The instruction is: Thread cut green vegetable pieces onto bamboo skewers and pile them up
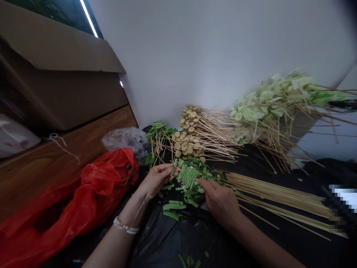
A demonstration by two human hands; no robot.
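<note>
Pinching: left hand [159, 178], green stem [174, 166] | right hand [220, 201], stem-laden skewer [189, 176] | both grips narrow

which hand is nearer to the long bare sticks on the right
The right. The right hand is close beside the left ends of the bare sticks; the left hand is farther left, beyond the cut green pieces.

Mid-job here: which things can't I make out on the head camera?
All in the head view:
- What, if anything, the right hand grips: hidden by its own fingers.
- Loose sticks: some right ends lost in pixelation.
- Red bag: contents mostly covered by its folds.
- Cardboard box: cut off by the left edge, contents hidden by its walls.
</note>
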